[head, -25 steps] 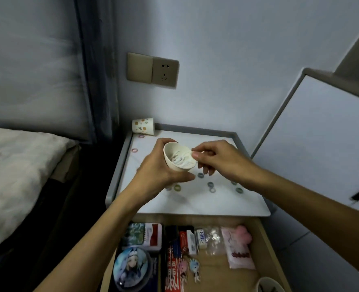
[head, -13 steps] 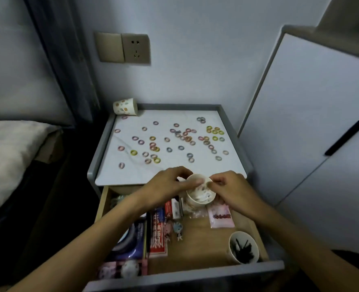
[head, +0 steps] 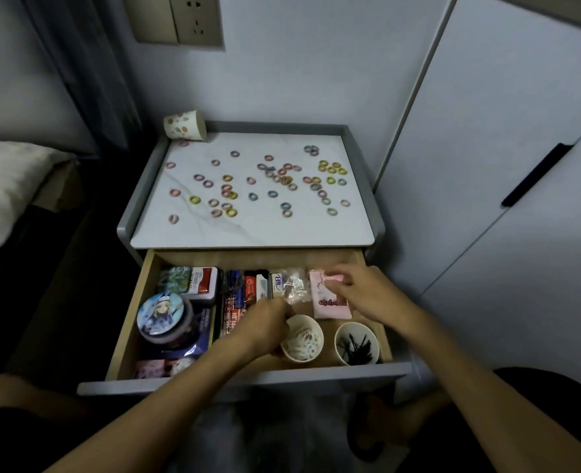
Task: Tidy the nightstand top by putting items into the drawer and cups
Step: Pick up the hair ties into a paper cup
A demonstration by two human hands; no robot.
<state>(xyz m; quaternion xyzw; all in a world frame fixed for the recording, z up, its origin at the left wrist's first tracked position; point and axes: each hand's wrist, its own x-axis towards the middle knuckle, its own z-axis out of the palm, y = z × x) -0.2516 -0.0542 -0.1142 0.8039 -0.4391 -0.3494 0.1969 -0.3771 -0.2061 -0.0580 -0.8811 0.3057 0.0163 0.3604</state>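
Leftmost bit that mattered: the paper cup (head: 185, 126) lay on its side at the back-left corner of the desk (head: 255, 231), and loads of coloured rings (head: 194, 200) were scattered all over that top, so most of the tidying wasn't done yet.

Below it the drawer (head: 129, 322) was pulled out, with a round tin (head: 164, 315) and some boxes packed into its left half.

The left grip (head: 265, 324) had its fingers curled round the left side of the band cup (head: 302, 339). That cup was upright near the drawer's front, apparently full of white loops, and looked to be on or almost on the drawer floor. I couldn't tell which.

Just right of it stood the pin cup (head: 356, 343), close but not touching. Behind the 2 cups lay a pink packet (head: 330, 302).

The right grip (head: 361, 295) hung over that packet with its fingers loosely bent. Too blurry to say whether it had hold of anything.

My take on doing this step well:
- Keep the band cup level and get its base flat on the wood before letting go. A light cup like that will probably tip easily.
- Slide the fingers off sideways towards the boxes rather than lifting up past the rim.
- Leave a gap to the pin cup so it doesn't get knocked.
- The right grip could steady the rim if the cup wobbles.
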